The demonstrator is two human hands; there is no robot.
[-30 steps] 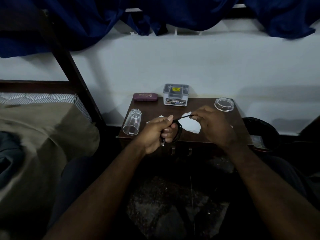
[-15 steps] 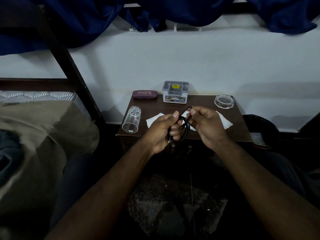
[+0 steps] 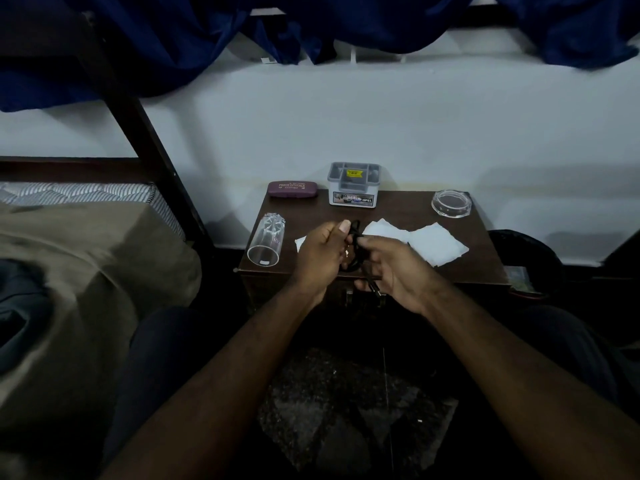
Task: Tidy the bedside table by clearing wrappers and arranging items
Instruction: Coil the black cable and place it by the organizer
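Observation:
A coiled black cable [image 3: 355,261] sits between both hands above the front edge of the dark wooden bedside table [image 3: 485,268]. My left hand [image 3: 320,251] grips the coil with the thumb on top. My right hand [image 3: 394,268] pinches the cable, and a plug end hangs below its fingers. White wrappers [image 3: 433,245] lie flat on the table behind the hands. A clear drinking glass [image 3: 266,242] lies on its side at the table's left edge.
At the back of the table stand a maroon glasses case [image 3: 292,189], a grey compartment box [image 3: 354,183] and a clear round dish [image 3: 451,203]. A bed [image 3: 69,244] lies to the left. A dark bin [image 3: 526,261] stands right of the table.
My right hand has come in close to the left, winding the cable onto the coil. The plug end now hangs under my right hand. More of the white wrappers is uncovered.

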